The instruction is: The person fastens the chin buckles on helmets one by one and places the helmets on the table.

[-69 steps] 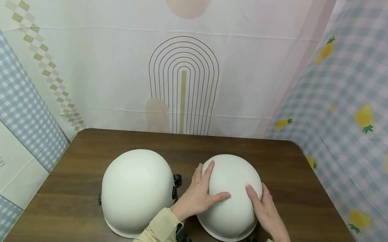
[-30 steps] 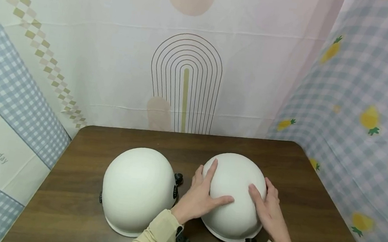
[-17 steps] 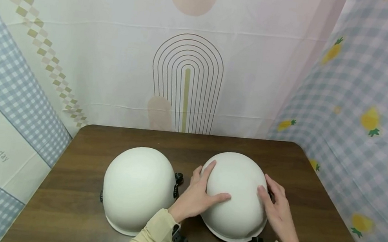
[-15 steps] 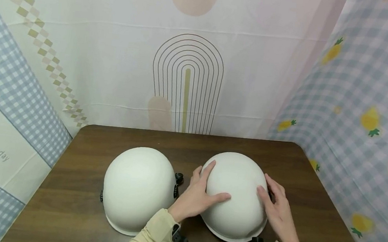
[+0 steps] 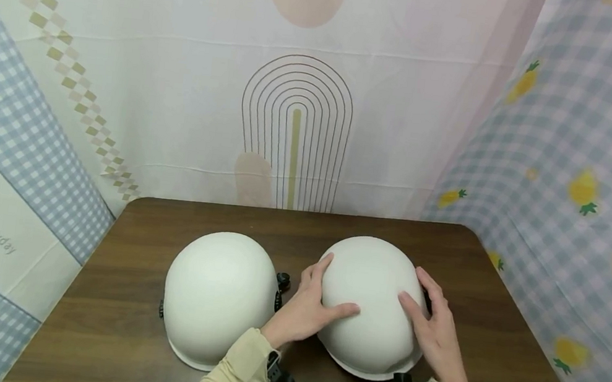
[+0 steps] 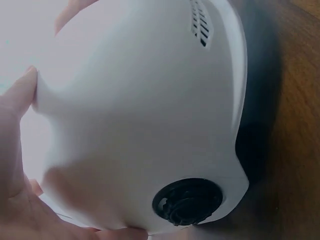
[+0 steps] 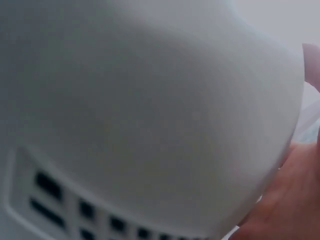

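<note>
Two white helmets sit dome up on the brown table. My left hand [image 5: 302, 307] holds the left side of the right-hand helmet [image 5: 366, 284], its thumb on the front of the dome. On the opposite side my right hand [image 5: 437, 332] grips the same helmet, thumb on the dome and fingers around the side. A bit of a black part shows beside those fingers. In the left wrist view, the helmet has a round black knob [image 6: 187, 201] and a slotted vent [image 6: 201, 22] near its rim. Slots [image 7: 117, 223] also appear in the right wrist view.
The other white helmet [image 5: 221, 297] stands just left of my left forearm, with black fittings [image 5: 282, 282] on its side. The wooden table [image 5: 121, 296] has a patterned white cloth [image 5: 191, 110] behind it and checked cloth [image 5: 536, 240] on the right.
The held helmet has shifted slightly right and turned a little, so a black part now shows at its right. My right hand has moved right with it; my left fingers sit lower.
</note>
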